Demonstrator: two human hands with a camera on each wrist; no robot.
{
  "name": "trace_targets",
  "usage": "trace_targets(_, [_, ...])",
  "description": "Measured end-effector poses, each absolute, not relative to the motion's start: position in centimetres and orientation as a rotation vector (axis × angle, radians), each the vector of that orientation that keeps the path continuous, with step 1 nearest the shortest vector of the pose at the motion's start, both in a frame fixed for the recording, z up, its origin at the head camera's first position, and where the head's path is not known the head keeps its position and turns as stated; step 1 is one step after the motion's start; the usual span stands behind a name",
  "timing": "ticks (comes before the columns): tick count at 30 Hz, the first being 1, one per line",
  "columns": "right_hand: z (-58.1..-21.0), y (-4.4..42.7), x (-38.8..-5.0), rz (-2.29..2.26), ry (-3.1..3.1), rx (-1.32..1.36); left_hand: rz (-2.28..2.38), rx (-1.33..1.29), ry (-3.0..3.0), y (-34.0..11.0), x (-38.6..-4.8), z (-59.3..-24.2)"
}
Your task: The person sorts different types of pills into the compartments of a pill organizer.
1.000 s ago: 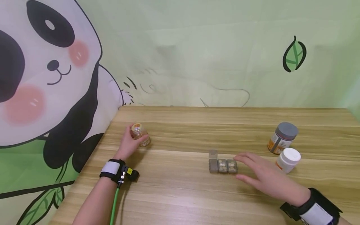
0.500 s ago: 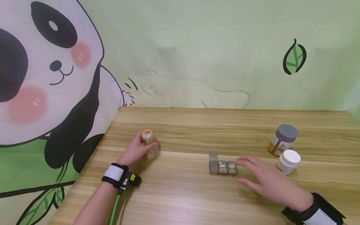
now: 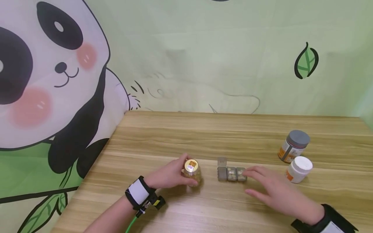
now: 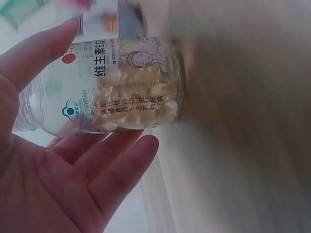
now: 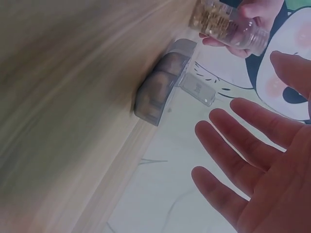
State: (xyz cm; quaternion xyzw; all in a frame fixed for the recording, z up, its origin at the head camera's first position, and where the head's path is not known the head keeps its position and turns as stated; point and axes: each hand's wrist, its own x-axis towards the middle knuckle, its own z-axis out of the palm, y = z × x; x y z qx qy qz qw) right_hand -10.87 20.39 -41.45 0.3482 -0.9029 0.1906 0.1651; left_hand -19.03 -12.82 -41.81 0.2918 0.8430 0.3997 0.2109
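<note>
My left hand (image 3: 173,173) grips a clear jar (image 3: 193,174) with a gold lid, thumb on one side and fingers on the other. Amber softgels fill the lower part of the jar (image 4: 131,90) in the left wrist view. To the jar's right is a small grey pill organizer (image 3: 231,174) with its leftmost lid (image 3: 222,161) flipped up. Its other two compartments are closed, with pills showing through. Beside the organizer's right end my right hand (image 3: 274,191) hovers, fingers extended and holding nothing. In the right wrist view the organizer (image 5: 158,90) lies apart from the fingers (image 5: 228,150).
Behind my right hand stand a grey-lidded bottle (image 3: 293,146) and, nearer, a white-capped bottle (image 3: 299,169). The wooden table (image 3: 204,136) ends at a pale green backdrop with a panda (image 3: 70,77). A green cable (image 3: 131,224) trails from the left wrist.
My left hand has carried the jar rightward and nearer, from the table's left side to beside the pill organizer. The right hand has barely moved.
</note>
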Motion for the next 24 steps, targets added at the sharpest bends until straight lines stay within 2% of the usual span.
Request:
trace_targets(12, [-41.3, 19.4, -9.6, 0.558, -2.553, 0.990, 0.936, 1.227, 2.202, -6.4, -15.6, -42.2])
trace_targets(24, [-41.5, 17.5, -9.2, 0.673, -2.493, 0.902, 0.899, 1.274, 2.306, -2.2, -14.4, -42.8])
